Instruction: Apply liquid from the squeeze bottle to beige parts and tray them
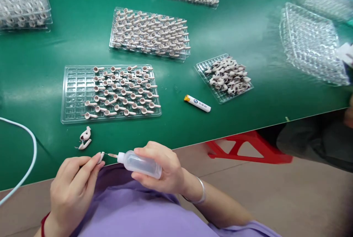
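Note:
At the table's near edge, my left hand [75,185] pinches a small beige earbud-shaped plastic shell [101,158] between thumb and fingers. My right hand [165,169] grips a translucent squeeze bottle [142,164] lying sideways, its thin needle tip pointing left at the shell. Whether the tip touches the shell I cannot tell. Just beyond my left hand lie two loose beige shells [85,138] with fine wires. Farther back, a clear blister tray [75,93] holds rows of similar shells, with bare pockets on its left side.
A white BMW-marked tube with a yellow end [197,103] lies beside a small tray heaped with shells [228,75]. Filled trays [150,32] stand behind, more stacked at far left [23,3]. Clear trays [311,42] are at right, near another person's arm. A white cable [34,148] curves at left.

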`<action>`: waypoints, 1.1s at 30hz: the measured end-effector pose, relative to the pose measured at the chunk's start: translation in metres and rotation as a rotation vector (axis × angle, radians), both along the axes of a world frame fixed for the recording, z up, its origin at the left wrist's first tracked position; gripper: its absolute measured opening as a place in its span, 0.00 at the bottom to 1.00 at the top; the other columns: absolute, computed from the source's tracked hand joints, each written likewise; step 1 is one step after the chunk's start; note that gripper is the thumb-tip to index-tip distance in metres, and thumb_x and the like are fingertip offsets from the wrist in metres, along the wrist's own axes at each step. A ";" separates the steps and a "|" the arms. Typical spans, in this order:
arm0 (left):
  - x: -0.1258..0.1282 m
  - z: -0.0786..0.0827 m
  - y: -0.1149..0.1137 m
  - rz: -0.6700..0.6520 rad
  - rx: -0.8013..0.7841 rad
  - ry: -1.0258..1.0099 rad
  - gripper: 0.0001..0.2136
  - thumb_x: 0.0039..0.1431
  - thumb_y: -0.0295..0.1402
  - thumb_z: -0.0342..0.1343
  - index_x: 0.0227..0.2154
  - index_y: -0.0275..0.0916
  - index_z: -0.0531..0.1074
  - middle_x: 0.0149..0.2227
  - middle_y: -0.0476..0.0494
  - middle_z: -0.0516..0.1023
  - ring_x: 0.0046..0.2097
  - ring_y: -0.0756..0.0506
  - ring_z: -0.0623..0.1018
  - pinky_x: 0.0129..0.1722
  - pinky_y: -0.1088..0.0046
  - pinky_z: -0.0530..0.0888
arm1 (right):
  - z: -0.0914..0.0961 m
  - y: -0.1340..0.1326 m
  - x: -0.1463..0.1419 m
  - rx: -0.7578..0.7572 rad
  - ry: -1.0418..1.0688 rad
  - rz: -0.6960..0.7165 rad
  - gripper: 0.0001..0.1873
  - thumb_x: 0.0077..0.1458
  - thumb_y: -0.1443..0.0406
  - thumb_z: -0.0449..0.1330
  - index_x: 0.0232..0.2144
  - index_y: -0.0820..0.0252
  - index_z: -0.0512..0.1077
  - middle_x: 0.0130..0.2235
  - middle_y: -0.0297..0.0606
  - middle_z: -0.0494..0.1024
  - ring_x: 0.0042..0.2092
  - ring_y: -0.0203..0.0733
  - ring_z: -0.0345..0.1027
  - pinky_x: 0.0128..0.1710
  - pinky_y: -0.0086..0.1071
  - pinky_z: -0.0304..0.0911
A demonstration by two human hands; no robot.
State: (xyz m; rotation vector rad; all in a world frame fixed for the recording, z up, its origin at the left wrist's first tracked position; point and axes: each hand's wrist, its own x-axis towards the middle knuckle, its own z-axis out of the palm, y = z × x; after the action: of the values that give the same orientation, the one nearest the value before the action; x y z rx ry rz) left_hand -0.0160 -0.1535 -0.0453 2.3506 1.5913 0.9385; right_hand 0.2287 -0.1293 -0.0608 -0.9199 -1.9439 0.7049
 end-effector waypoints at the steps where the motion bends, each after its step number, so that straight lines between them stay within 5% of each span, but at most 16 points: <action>1: 0.000 0.000 0.000 0.001 0.000 -0.004 0.19 0.56 0.24 0.62 0.50 0.48 0.75 0.34 0.47 0.79 0.33 0.47 0.78 0.37 0.68 0.75 | 0.000 0.000 0.000 -0.003 -0.005 0.000 0.27 0.53 0.63 0.65 0.54 0.54 0.64 0.34 0.38 0.80 0.28 0.40 0.68 0.28 0.33 0.67; 21: 0.000 -0.002 0.000 -0.014 -0.009 -0.005 0.23 0.54 0.21 0.63 0.52 0.48 0.74 0.35 0.47 0.79 0.34 0.46 0.77 0.38 0.67 0.75 | 0.000 0.000 -0.002 0.020 -0.007 -0.006 0.26 0.54 0.63 0.64 0.54 0.55 0.64 0.32 0.37 0.79 0.27 0.39 0.67 0.26 0.33 0.66; 26: 0.001 0.001 -0.002 0.021 -0.044 -0.049 0.21 0.55 0.21 0.62 0.50 0.48 0.75 0.35 0.47 0.79 0.35 0.47 0.77 0.38 0.69 0.74 | 0.003 0.000 0.003 -0.099 0.097 -0.011 0.23 0.55 0.62 0.65 0.52 0.55 0.66 0.35 0.39 0.79 0.27 0.38 0.67 0.27 0.32 0.67; 29: 0.003 0.008 -0.010 0.052 -0.144 -0.158 0.18 0.57 0.23 0.60 0.48 0.48 0.77 0.37 0.47 0.80 0.36 0.49 0.78 0.39 0.73 0.75 | 0.006 -0.003 0.002 -0.211 0.160 -0.026 0.24 0.54 0.63 0.65 0.52 0.56 0.66 0.39 0.41 0.79 0.32 0.39 0.72 0.30 0.31 0.69; 33: 0.010 0.016 -0.021 0.131 -0.527 -0.425 0.09 0.57 0.33 0.61 0.41 0.47 0.81 0.38 0.46 0.84 0.36 0.47 0.82 0.36 0.78 0.76 | 0.000 -0.012 -0.015 -0.168 0.178 0.035 0.25 0.52 0.70 0.64 0.52 0.56 0.64 0.40 0.41 0.77 0.40 0.42 0.73 0.37 0.33 0.71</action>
State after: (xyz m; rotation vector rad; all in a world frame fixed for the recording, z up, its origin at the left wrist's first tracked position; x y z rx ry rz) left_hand -0.0058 -0.1742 -0.0298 1.5923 1.5816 0.8379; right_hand 0.2135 -0.1411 -0.0607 -0.8935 -1.7674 0.9495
